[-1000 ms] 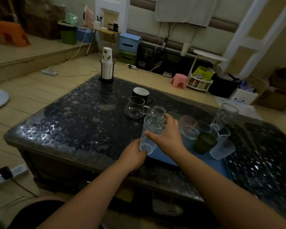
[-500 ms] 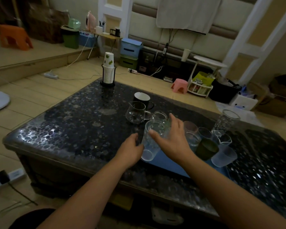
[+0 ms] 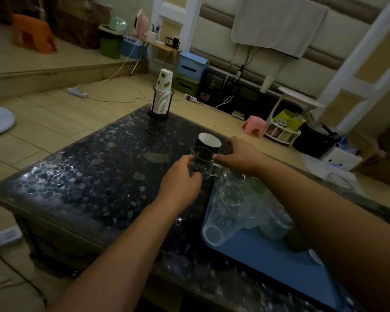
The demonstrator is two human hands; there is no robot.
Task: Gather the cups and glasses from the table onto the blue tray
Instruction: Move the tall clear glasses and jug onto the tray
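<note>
Head view: both hands' fingers curl around the glass pitcher (image 3: 202,162); blurred clear glasses crowd the blue tray (image 3: 277,264).

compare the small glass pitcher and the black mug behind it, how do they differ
The glass pitcher is clear with a pour spout; the black mug is opaque, white inside. The left hand is at the pitcher; the mug stands farther back. Both sit upright on the table, off the blue tray.
</note>
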